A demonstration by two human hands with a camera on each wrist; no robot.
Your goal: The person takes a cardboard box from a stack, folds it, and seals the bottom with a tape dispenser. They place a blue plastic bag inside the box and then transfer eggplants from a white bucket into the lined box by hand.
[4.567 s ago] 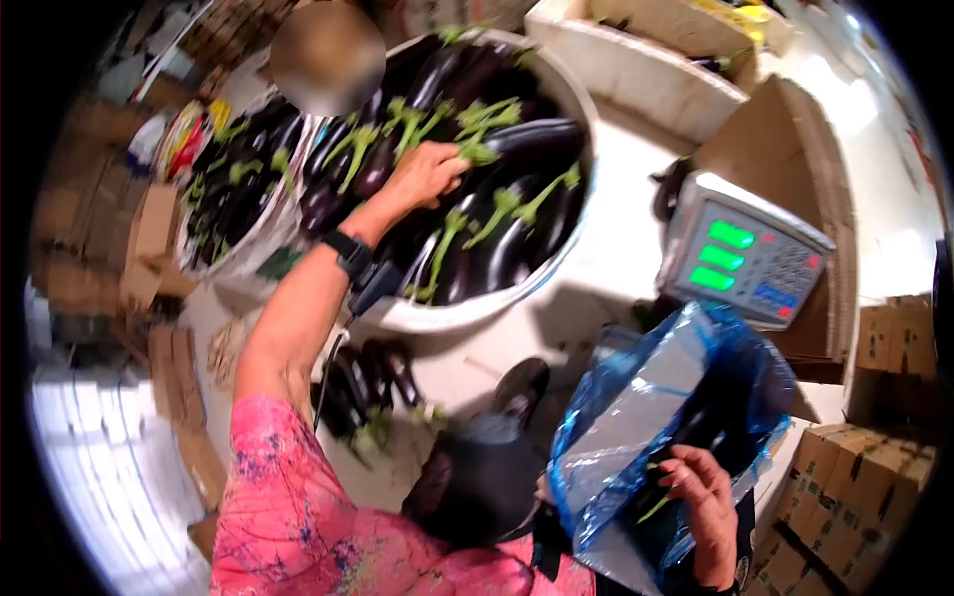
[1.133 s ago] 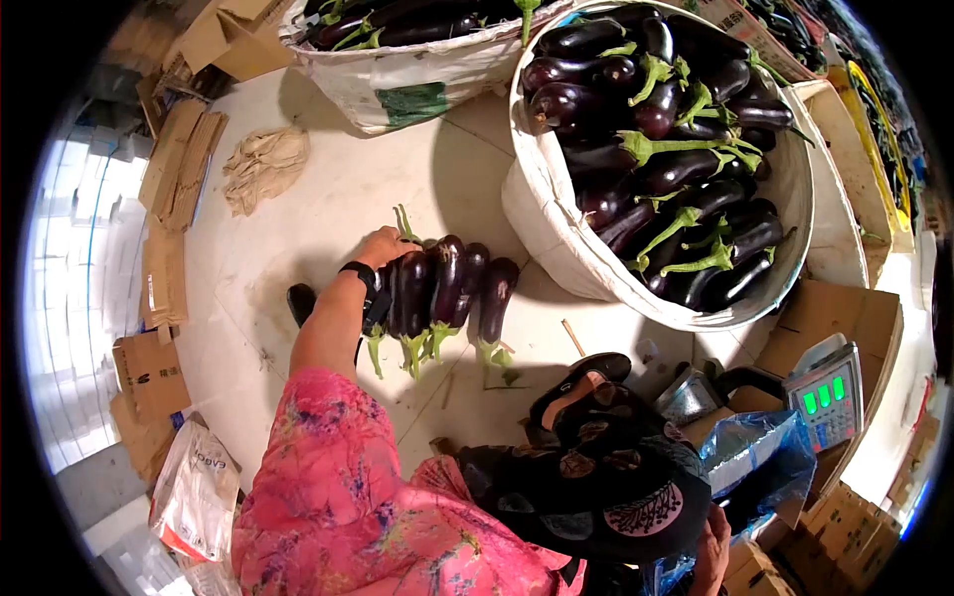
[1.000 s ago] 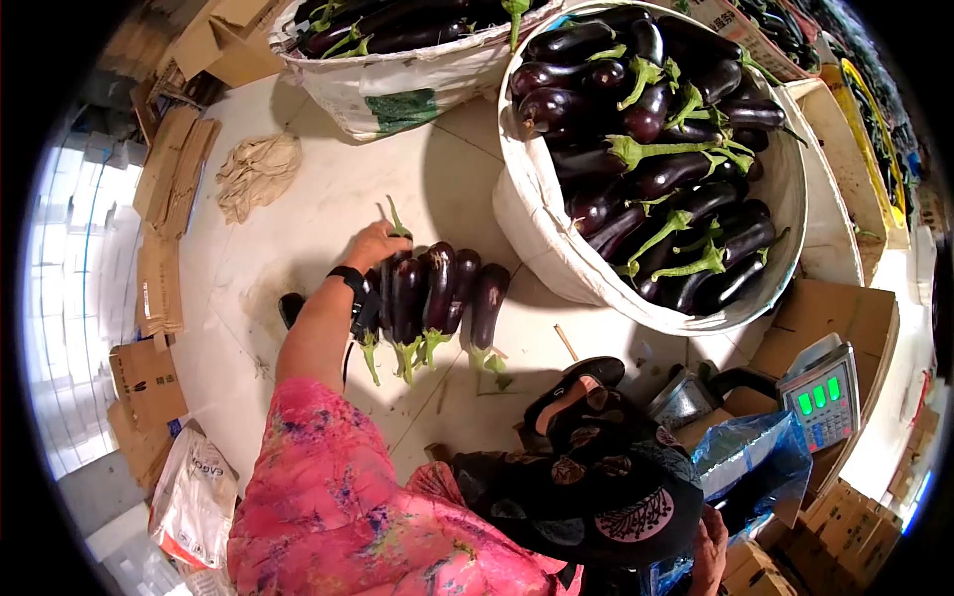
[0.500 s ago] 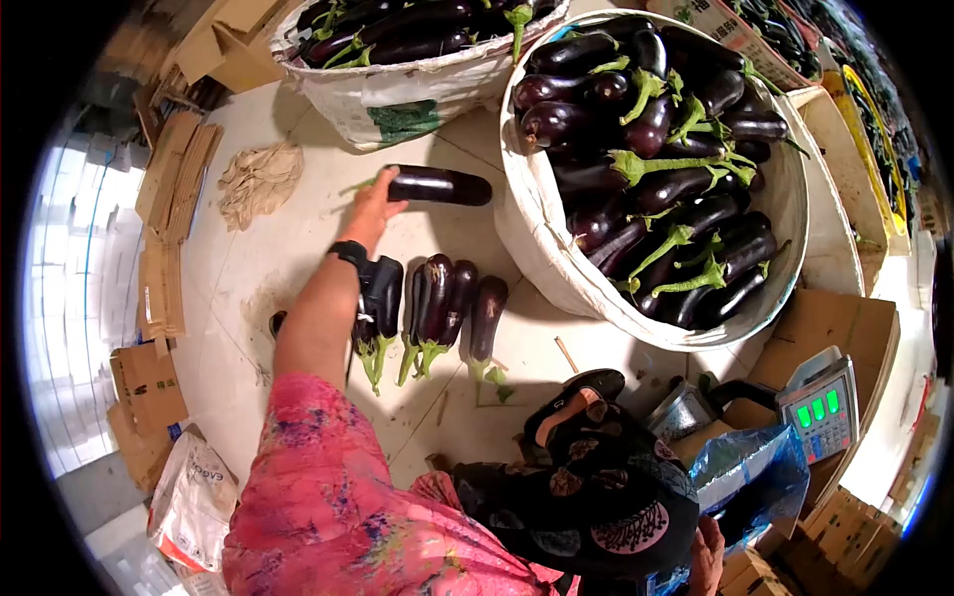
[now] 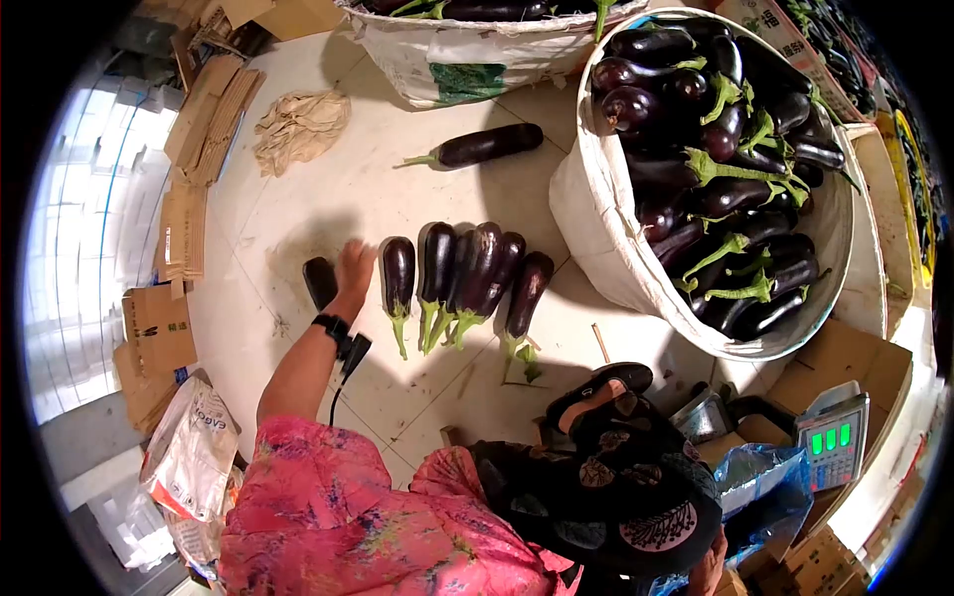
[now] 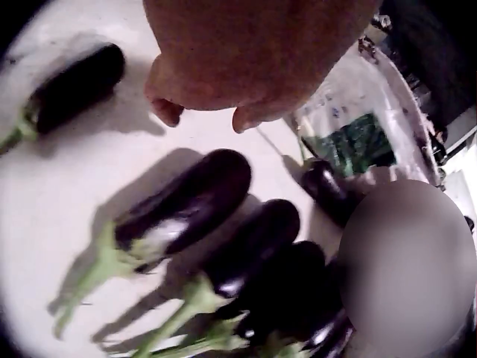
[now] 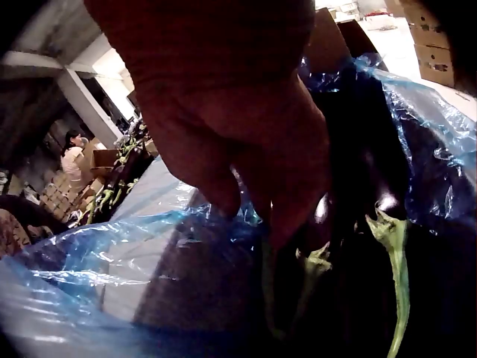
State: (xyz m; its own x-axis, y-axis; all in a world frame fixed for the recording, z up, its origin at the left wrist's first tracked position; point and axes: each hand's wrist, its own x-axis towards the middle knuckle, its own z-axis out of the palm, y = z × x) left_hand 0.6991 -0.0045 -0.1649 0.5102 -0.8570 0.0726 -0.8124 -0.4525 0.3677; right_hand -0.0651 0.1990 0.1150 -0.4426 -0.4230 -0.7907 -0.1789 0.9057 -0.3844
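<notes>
My left hand point(image 5: 355, 268) is low over the floor, between a lone eggplant point(image 5: 320, 283) on its left and a row of eggplants point(image 5: 437, 263) on its right. In the left wrist view the left hand point(image 6: 253, 60) has thumb and finger apart, nothing between them. Another eggplant point(image 5: 487, 146) lies by itself farther up the floor, stem to the left. My right hand point(image 5: 708, 566) is at the blue plastic bag point(image 5: 765, 477). In the right wrist view the right hand point(image 7: 238, 142) pinches the bag's gathered rim, above eggplants with green stems point(image 7: 395, 261).
A large white basket point(image 5: 581, 209) full of eggplants stands at the right, with another white sack point(image 5: 407, 65) of them behind. A scale point(image 5: 833, 437) with green digits sits beyond the bag. A crumpled cloth point(image 5: 301, 127) and flattened cardboard point(image 5: 209, 119) lie at the left.
My left hand carried an eggplant from the row up the floor and let it go there. It has since come back down to the left. The right hand stays at the bag.
</notes>
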